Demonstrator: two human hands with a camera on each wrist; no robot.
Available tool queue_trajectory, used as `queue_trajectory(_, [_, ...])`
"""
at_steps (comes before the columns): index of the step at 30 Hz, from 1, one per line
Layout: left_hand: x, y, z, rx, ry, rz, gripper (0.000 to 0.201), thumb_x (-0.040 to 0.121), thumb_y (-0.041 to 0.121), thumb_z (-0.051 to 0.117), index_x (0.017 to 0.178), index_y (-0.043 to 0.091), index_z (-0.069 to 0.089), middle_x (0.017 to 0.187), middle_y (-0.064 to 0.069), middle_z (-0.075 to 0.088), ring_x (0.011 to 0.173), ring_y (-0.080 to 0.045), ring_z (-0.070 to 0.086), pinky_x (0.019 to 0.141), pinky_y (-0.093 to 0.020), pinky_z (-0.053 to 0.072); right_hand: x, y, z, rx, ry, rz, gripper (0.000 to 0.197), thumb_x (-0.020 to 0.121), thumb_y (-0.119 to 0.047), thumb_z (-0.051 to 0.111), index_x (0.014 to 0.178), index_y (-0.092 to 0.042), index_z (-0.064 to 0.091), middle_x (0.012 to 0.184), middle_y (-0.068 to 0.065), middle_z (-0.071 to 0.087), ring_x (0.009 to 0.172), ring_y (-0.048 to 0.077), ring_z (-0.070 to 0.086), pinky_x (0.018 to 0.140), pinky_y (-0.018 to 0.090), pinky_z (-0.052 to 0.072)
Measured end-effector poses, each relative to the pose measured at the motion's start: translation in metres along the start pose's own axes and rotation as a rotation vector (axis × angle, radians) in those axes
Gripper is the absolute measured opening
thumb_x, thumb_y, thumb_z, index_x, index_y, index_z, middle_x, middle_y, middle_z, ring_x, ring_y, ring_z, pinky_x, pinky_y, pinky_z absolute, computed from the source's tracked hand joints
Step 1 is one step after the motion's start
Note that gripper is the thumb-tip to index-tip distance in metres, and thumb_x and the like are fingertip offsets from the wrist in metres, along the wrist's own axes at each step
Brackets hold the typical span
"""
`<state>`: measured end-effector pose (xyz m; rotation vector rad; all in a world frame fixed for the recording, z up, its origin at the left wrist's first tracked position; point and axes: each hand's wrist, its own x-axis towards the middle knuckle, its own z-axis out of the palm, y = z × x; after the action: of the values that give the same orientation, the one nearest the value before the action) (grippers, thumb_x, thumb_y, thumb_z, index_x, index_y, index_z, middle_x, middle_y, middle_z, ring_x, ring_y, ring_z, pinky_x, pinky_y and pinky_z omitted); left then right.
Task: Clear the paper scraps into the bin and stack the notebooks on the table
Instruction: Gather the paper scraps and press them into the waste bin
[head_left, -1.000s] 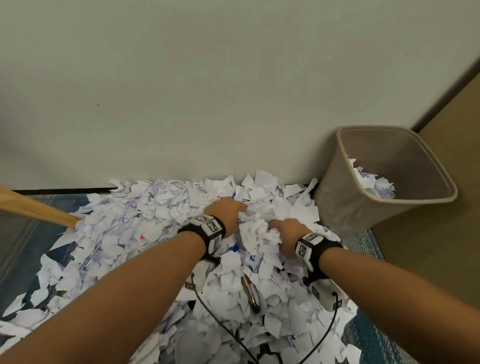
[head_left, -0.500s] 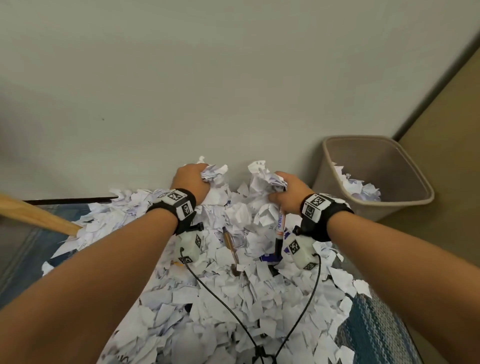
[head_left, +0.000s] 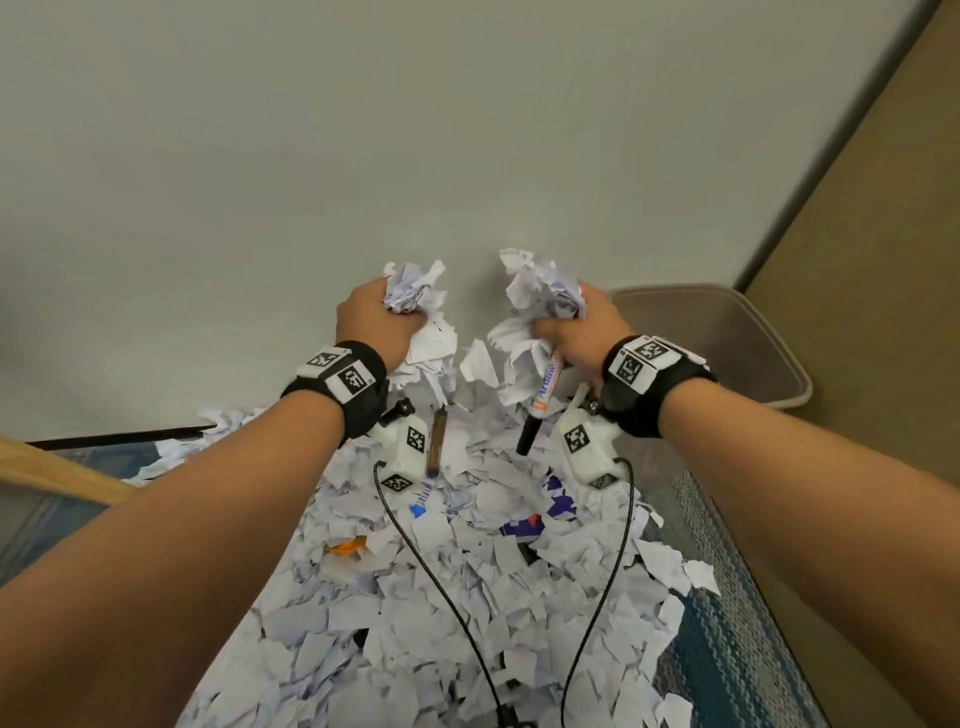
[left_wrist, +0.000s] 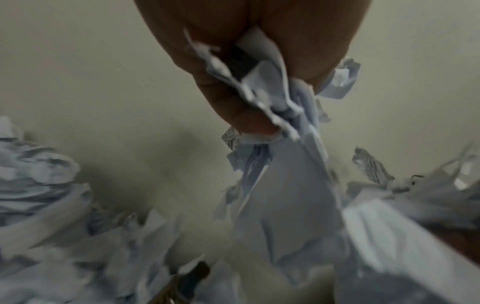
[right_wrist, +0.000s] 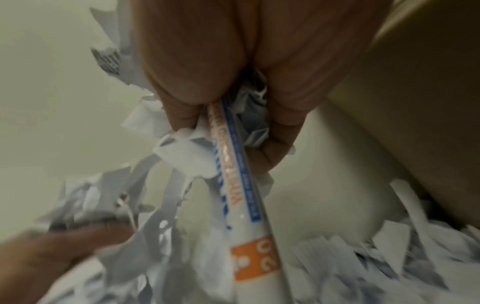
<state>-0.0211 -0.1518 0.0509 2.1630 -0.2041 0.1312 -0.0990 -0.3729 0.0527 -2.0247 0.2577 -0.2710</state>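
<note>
A deep pile of white paper scraps (head_left: 467, 597) covers the floor against the wall. My left hand (head_left: 376, 322) is raised above it and grips a crumpled fistful of scraps (head_left: 415, 291); the left wrist view shows its fingers (left_wrist: 233, 86) curled round the paper (left_wrist: 285, 185). My right hand (head_left: 582, 327) grips another fistful (head_left: 540, 291), and a white marker (head_left: 545, 395) caught in it hangs down. The right wrist view shows the marker (right_wrist: 244, 205) sticking out of the fist (right_wrist: 233, 82). The tan bin (head_left: 753, 353) stands just right of the right hand.
A brown pen (head_left: 439, 441) shows among the scraps below my left hand, and blue and orange bits (head_left: 519, 525) lie in the pile. A wooden leg (head_left: 52, 473) slants in at the left. A blue striped rug (head_left: 727, 649) lies under the pile. The wall is close ahead.
Both hands closed on scraps in the pile and lifted them upward. The right hand brought the marker up with its paper. Some scraps are dropping between the hands.
</note>
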Motion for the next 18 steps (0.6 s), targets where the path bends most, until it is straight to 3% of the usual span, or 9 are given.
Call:
queue_trajectory(3, [0.004, 0.029, 0.006, 0.062, 0.023, 0.144, 0.008, 0.084, 0.016, 0.064, 0.083, 0.008, 0.066, 0.078, -0.003, 0.063, 0.072, -0.018, 0.053, 0.063, -0.020, 0.033, 0.008, -0.006, -0.023, 0.126, 0.083, -0.009, 0.022, 0.076, 0.005, 0.065, 0.095, -0.007, 0.064, 0.076, 0.009, 0.063, 0.059, 0.020, 0.058, 0.052, 0.031, 0.050])
queue_trajectory(6, [0.006, 0.049, 0.008, 0.139, -0.003, 0.220, 0.011, 0.085, 0.016, 0.061, 0.074, 0.013, 0.058, 0.073, -0.001, 0.059, 0.072, -0.022, 0.053, 0.061, -0.020, 0.030, 0.008, -0.003, -0.034, 0.019, 0.097, -0.049, 0.025, 0.072, 0.000, 0.064, 0.096, -0.004, 0.062, 0.079, 0.010, 0.062, 0.066, 0.021, 0.057, 0.059, 0.037, 0.051])
queue_trajectory(10, [0.005, 0.050, 0.008, 0.110, -0.002, 0.145, 0.013, 0.083, 0.016, 0.062, 0.084, 0.004, 0.066, 0.085, -0.014, 0.068, 0.082, -0.031, 0.063, 0.075, -0.036, 0.052, 0.006, 0.006, -0.038, -0.073, 0.107, -0.040, 0.023, 0.073, -0.003, 0.062, 0.095, -0.006, 0.061, 0.078, 0.006, 0.060, 0.063, 0.020, 0.054, 0.057, 0.033, 0.049])
queue_trajectory(13, [0.003, 0.043, 0.005, 0.147, -0.044, 0.113, 0.010, 0.080, 0.015, 0.063, 0.081, 0.005, 0.066, 0.082, -0.014, 0.068, 0.082, -0.032, 0.064, 0.070, -0.034, 0.049, 0.006, 0.010, -0.037, -0.112, 0.104, -0.041, 0.019, 0.075, -0.004, 0.064, 0.092, -0.011, 0.061, 0.081, 0.000, 0.062, 0.066, 0.016, 0.054, 0.062, 0.028, 0.046])
queue_trajectory(16, [0.003, 0.041, -0.001, 0.149, -0.076, 0.077, 0.006, 0.078, 0.015, 0.066, 0.080, 0.009, 0.067, 0.080, -0.010, 0.068, 0.080, -0.029, 0.064, 0.064, -0.027, 0.044, 0.009, 0.010, -0.033, -0.144, 0.076, -0.031, 0.024, 0.076, -0.005, 0.064, 0.080, -0.027, 0.056, 0.076, -0.006, 0.059, 0.065, 0.013, 0.053, 0.060, 0.025, 0.043])
queue_trajectory(18, [0.005, 0.044, -0.006, 0.113, -0.054, 0.066, 0.006, 0.076, 0.015, 0.068, 0.080, 0.010, 0.068, 0.080, -0.009, 0.068, 0.078, -0.026, 0.065, 0.064, -0.026, 0.046, 0.010, 0.010, -0.030, -0.132, 0.069, -0.028, 0.027, 0.076, -0.006, 0.064, 0.076, -0.031, 0.054, 0.075, -0.007, 0.059, 0.065, 0.014, 0.053, 0.059, 0.025, 0.043])
